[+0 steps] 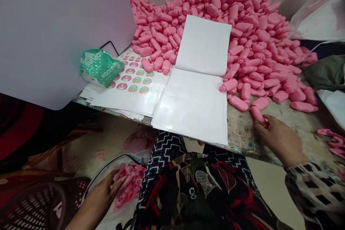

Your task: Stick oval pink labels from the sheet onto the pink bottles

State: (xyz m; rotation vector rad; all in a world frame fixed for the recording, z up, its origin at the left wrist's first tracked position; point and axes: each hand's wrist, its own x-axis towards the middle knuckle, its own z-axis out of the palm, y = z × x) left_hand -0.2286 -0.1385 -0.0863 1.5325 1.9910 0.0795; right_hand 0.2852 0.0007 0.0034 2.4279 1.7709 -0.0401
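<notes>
My right hand is closed round the near end of a small pink plastic bottle at the front of the table. Below the table on the left, my left hand reaches over a clear plastic bag. Its thumb and fingers are apart, beside the pink bottles in the bag, some with round labels. Whether a fingertip touches one is hard to see. A stack of blank white sheets lies before me, its top sheet folded back against the large heap of pink bottles.
Sticker sheets with pink and green labels lie left of the white stack, under a green tissue pack. A pale panel stands at the left. Pink pieces lie at the right edge. A plastic basket sits on the floor.
</notes>
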